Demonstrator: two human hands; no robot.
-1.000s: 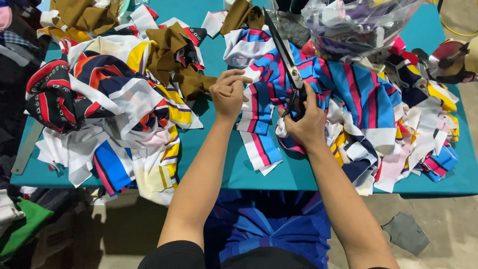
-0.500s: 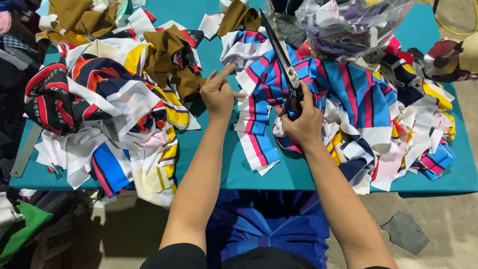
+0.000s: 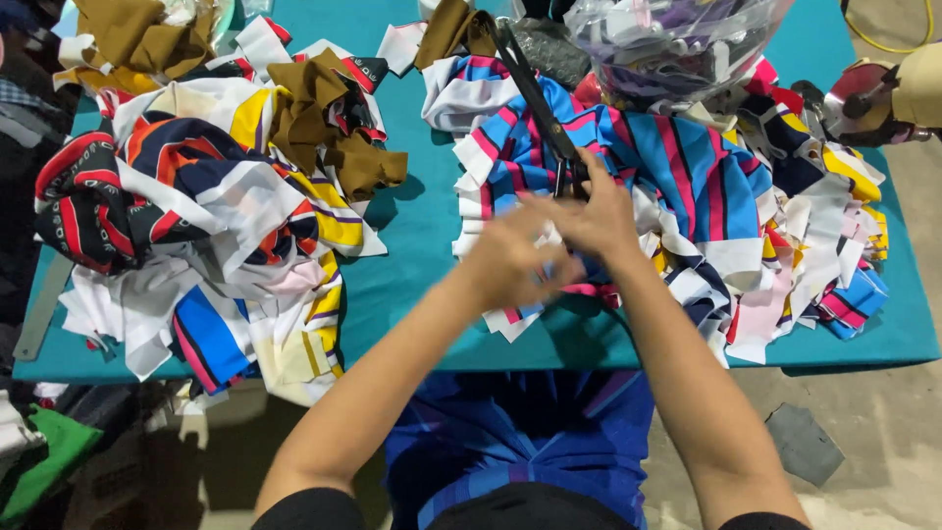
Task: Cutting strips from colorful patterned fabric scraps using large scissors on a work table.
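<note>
Teal-covered table (image 3: 422, 226) spans the view, edge toward 6 o'clock. Grey concrete floor (image 3: 883, 442) at 4 o'clock, a dark flat scrap (image 3: 805, 444) lying on it. Lighting even, soft shadows.

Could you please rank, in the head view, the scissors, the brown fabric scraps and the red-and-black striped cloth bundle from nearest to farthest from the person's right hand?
From the right hand:
1. Scissors: in its grip, blades pointing away up the table.
2. Brown fabric scraps: left of centre, across bare teal table.
3. Red-and-black striped cloth bundle: at the far left edge.
</note>
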